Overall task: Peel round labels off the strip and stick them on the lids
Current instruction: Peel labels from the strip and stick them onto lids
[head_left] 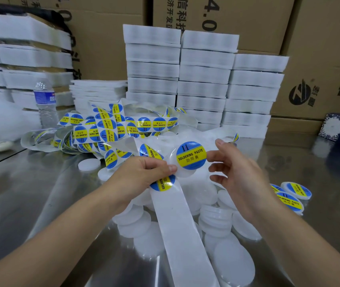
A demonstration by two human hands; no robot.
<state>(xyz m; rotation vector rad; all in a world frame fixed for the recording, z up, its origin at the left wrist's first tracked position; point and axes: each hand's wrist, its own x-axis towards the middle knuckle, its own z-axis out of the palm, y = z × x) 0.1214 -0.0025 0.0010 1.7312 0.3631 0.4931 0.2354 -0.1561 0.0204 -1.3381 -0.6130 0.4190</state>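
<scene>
My left hand (144, 172) grips a white round lid (183, 172) between thumb and fingers, together with the white backing strip (177, 220), which hangs down toward me. One blue-and-yellow label (163, 183) still sits on the strip just under that hand. A round "SOLDERING PASTE" label (191, 155) lies over the top of the held lid. My right hand (237, 175) is beside it with its fingers spread and loosely bent. One fingertip touches the label's right edge. Loose white lids (233, 264) are heaped below my hands.
The metal table (30, 193) carries a tangle of label strip (107, 129) behind my hands. Two labelled lids (293, 193) lie at the right. Stacks of white foam trays (204, 79), a water bottle (45, 100) and cardboard boxes (320, 59) stand at the back.
</scene>
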